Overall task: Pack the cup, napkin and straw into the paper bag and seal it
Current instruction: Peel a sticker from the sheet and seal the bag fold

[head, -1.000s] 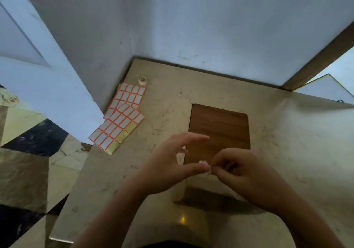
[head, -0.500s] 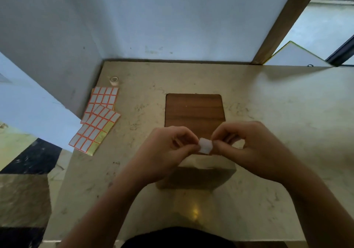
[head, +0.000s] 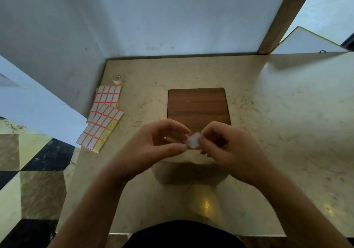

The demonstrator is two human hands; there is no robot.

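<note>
Head view, looking down on a beige marble-pattern counter (head: 287, 113) set in a wall corner. Right hand (head: 228, 148) pinches a small white sticker (head: 193, 142) between thumb and fingertips, the remaining fingers curled. Left hand (head: 155, 144) is beside it, fingers loosely bent; its thumb and forefinger tips sit just at the sticker's left edge, and whether they actually touch it cannot be told. Both hands are raised over the near edge of a brown wooden board (head: 198, 108) lying flat on the counter.

Directly beneath the hands, a pale tan folded edge shows, probably the top of the paper bag (head: 183, 158); most of it is hidden. Cup, napkin and straw: not visible.

Far left of counter: two overlapping sheets of red-bordered white labels (head: 104, 117), several spots peeled. Just behind them, a small roll of tape (head: 116, 79) near the wall.
</note>
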